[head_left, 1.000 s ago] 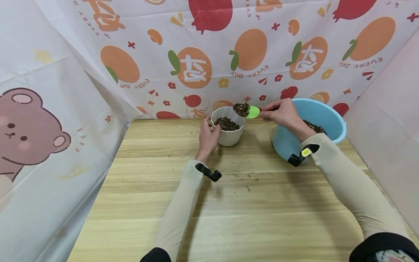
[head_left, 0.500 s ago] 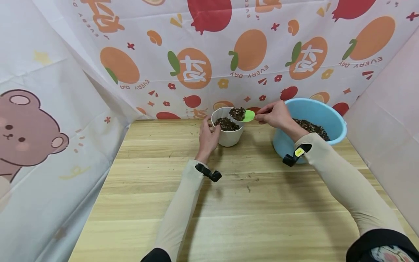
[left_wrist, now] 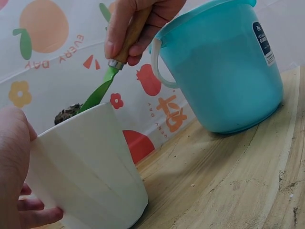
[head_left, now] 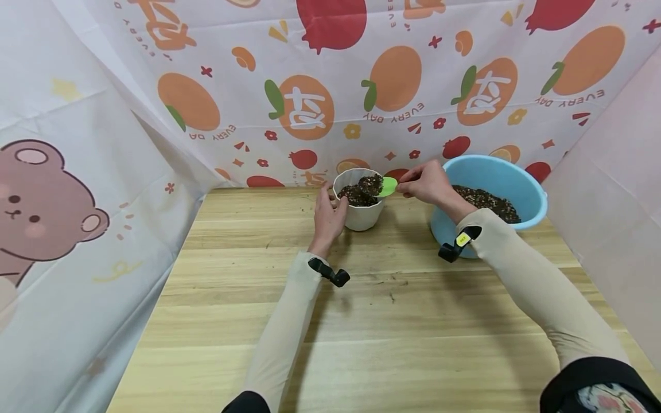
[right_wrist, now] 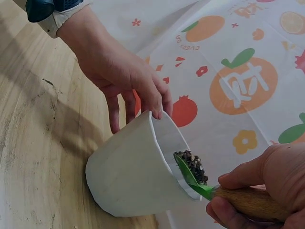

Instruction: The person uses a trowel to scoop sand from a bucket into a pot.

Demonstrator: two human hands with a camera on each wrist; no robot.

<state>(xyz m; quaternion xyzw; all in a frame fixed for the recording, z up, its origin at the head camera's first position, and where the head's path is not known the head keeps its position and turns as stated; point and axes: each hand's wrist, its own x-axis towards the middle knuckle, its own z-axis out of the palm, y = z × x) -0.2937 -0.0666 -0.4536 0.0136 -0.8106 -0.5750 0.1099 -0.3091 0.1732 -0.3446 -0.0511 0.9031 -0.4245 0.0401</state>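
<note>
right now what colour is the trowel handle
The trowel handle is brown wood, clearest in the right wrist view.

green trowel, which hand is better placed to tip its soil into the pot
Likely the right hand: it grips the trowel with soil poised over the pot; the left hand holds the pot.

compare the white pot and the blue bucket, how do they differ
The blue bucket is larger; the white pot is smaller. The bucket's rim is smoothly round, while the pot's is faceted. The bucket shows a printed label and a pale handle; the pot shows neither. The left hand holds the pot, but not the bucket. Both stand on the table and contain dark soil.
</note>
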